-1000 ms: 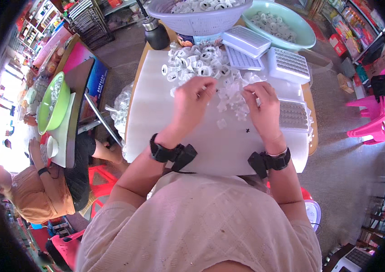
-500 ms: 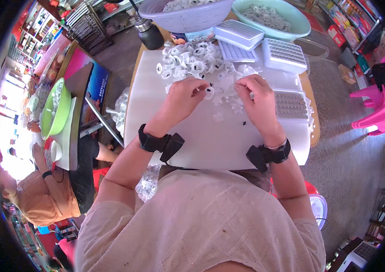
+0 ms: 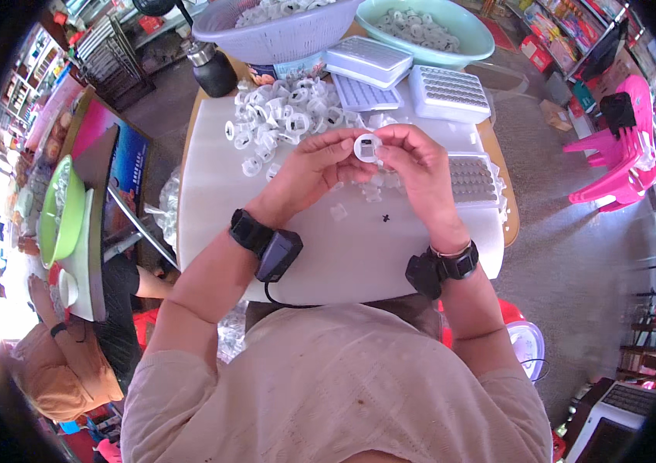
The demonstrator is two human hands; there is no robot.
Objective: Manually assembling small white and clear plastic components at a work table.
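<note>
- Holding a small white plastic ring [image 3: 367,147] up over the white tabletop [image 3: 212,193], both hands meet on it: left hand [image 3: 320,166] pinches its left edge betw thumb & fingers, right hand [image 3: 413,158] pinches the right edge. Ring is raised, not resting on the table, face turned up toward the camera.
- To do this well, imo: keep the pinch on the rim only so the centre stays open to view; turn it w/ fingertips, not the whole wrist; hold it above the bare patch of table so a drop lands where it's easy to find, not in the pile of white rings [image 3: 285,116] just beyond the hands.
- Keep elbows in – the slotted white tray [image 3: 474,179] sits just beside the right hand, a nudge could shift it.
- More trays [image 3: 451,92] lie further back; lavender colander [image 3: 274,35] & green basin [image 3: 436,31] w/ more white parts stand at the far edge.
- Hard to tell: whether the ring is one pc or two being pressed together – fingers cover its edges. What's in its dark centre is too small to read.
- Small dark speck [image 3: 386,218] on the table: can't ID.
- Colander's top is cut off by the frame; tray slots blur, so full or empty is unclear.
- Person at lower left [image 3: 50,370] is only partly in view.
</note>
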